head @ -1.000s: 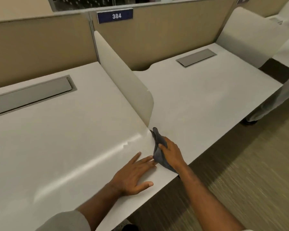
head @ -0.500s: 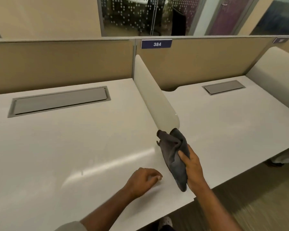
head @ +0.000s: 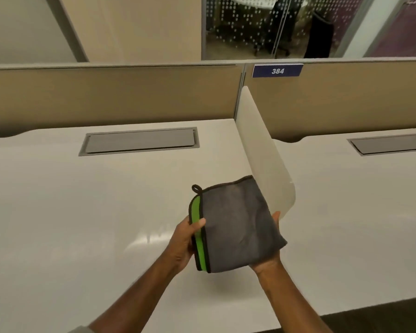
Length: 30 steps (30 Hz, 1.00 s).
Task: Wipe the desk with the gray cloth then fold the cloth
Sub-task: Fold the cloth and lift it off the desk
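The gray cloth, folded with a green edge showing, is held above the white worktop, gripped between the fingers of the left hand and right hand. Beyond the fingers a white divider, tan partition and glass wall are seen.

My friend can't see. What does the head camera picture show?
Two hands hold a folded gray cloth with a green edge above a white desk: the left hand pinches its side, the right hand supports it underneath. A white divider stands behind.
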### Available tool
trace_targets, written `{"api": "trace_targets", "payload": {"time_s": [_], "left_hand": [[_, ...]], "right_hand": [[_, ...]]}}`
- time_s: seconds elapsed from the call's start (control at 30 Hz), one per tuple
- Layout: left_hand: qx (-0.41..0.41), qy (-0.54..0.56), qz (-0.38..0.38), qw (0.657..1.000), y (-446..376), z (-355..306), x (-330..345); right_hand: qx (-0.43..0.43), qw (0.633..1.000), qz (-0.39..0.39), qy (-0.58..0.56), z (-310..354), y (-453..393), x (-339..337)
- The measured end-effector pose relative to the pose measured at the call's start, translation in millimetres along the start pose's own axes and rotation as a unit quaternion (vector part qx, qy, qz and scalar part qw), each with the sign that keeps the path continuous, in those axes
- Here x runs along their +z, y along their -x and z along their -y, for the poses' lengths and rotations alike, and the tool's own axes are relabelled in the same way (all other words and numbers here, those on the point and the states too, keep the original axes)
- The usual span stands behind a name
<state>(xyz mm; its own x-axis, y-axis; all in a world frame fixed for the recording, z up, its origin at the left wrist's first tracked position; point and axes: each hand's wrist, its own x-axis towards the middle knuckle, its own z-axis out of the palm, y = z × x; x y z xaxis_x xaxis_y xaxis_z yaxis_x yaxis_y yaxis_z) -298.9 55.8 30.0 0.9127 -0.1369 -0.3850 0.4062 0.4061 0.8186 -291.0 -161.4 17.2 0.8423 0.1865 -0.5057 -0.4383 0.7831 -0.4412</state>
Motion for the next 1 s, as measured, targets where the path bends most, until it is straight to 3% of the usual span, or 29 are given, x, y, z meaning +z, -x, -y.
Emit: {"api": "trace_targets", "payload": {"time_s": [0.17, 0.27, 0.37, 0.43, 0.57, 0.8, 1.0], "left_hand": [[0.029, -0.095, -0.083, 0.992, -16, -11, -13], [0.032, -0.175, -0.116, 0.977, -18, -18, -19], [0.027, -0.221, -0.123, 0.967, -20, -17, -23], [0.034, -0.226, -0.126, 0.965, -19, -16, -27], [0.053, -0.176, -0.143, 0.973, -13, -20, -38], [-0.03, -0.206, -0.174, 0.963, -6, 6, -41], [-0.053, -0.189, -0.192, 0.962, 9, 22, -42]], "right_hand": [[0.055, 0.987, 0.013, 0.153, 13, -24, -13], [0.054, 0.939, 0.041, 0.338, 21, -26, -16], [0.052, 0.895, 0.015, 0.443, 24, -26, -14], [0.043, 0.894, 0.011, 0.446, 25, -25, -15], [0.019, 0.933, 0.04, 0.358, 33, -19, -23], [0.046, 0.866, -0.06, 0.494, 12, -15, -25], [-0.011, 0.809, -0.112, 0.577, 7, -12, -16]]}}
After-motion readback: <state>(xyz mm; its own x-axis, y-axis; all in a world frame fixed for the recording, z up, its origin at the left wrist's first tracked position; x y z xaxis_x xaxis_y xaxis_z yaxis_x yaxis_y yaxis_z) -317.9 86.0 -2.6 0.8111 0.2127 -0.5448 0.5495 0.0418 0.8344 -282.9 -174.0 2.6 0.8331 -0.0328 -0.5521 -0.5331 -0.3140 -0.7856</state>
